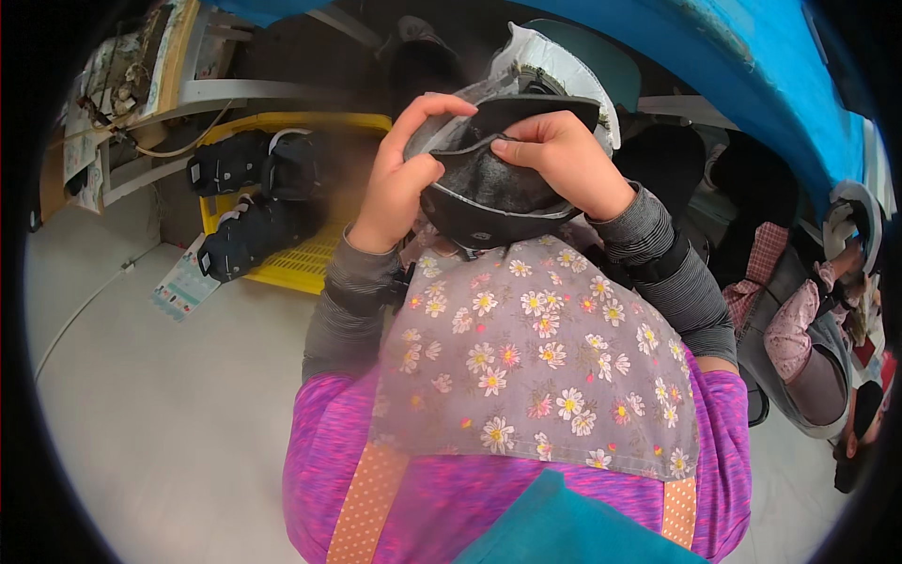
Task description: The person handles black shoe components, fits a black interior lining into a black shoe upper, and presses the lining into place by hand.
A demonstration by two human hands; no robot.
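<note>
A black cap (484,216) is held in front of my chest, with its dark inside facing up toward me. My left hand (399,174) grips its left edge, thumb and forefinger bent around a greyish, thin layer at the rim. With thumb and fingers closed, my right hand (568,160) pinches the black edge near the middle of the opening. Just beyond the cap is a white, curved, stiff-looking piece (573,61); whether it is joined to the cap I cannot tell. Some fingertips are hidden behind the cap's edge.
To the left, a yellow basket (310,274) carries several black caps (258,235), beside a printed sheet (183,287). A blue-covered surface (742,66) curves along the upper right. Another person (799,348) sits at far right, holding a light-coloured cap (857,226).
</note>
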